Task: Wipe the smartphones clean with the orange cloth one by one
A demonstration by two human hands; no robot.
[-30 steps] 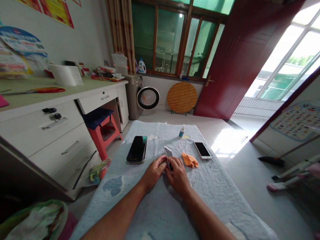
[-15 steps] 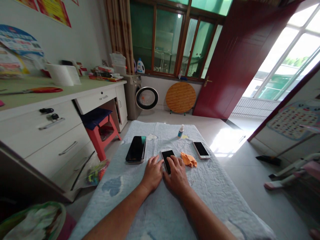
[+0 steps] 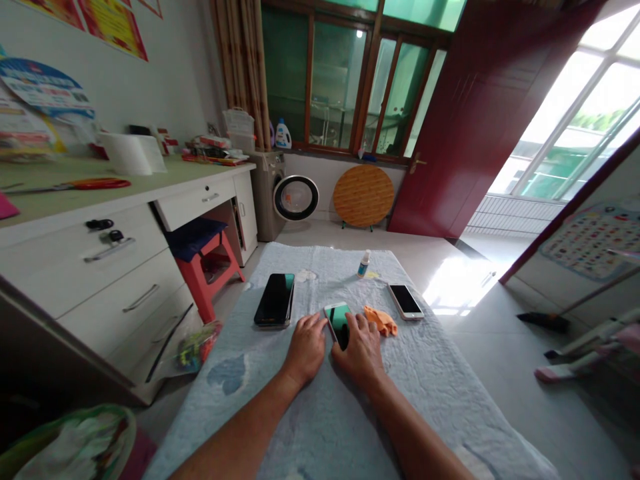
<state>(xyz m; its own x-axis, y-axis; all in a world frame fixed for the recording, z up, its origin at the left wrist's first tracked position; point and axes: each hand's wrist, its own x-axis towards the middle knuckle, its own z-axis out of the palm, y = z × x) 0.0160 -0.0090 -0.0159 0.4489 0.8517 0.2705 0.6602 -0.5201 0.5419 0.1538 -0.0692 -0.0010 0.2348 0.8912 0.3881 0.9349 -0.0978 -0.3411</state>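
A white-framed smartphone point(image 3: 338, 321) with a dark screen lies between my hands, its glass mirroring green light. My right hand point(image 3: 361, 347) grips its lower right part, thumb at the bottom end and fingers curled along the right side, hiding that portion. My left hand point(image 3: 306, 345) rests on the cloth with fingers stretched forward, fingertips at the phone's left edge. Just right of my right hand sits a crumpled orange cloth point(image 3: 381, 321). Farther right is a second white smartphone point(image 3: 405, 301). Left of my hands lies a larger black device point(image 3: 275, 299), seemingly stacked on something thin.
A light blue quilted cover point(image 3: 280, 427) spreads under everything. Near its far edge stands a small spray bottle point(image 3: 363, 265). To the left are a white desk point(image 3: 120, 267), a pink stool point(image 3: 213, 267) and a waste bin point(image 3: 131, 440). A round wooden tabletop point(image 3: 363, 197) leans behind.
The phone between my hands has tilted a little, and its screen now reflects green. My right-hand fingers have shifted toward its right edge. The view has moved slightly.
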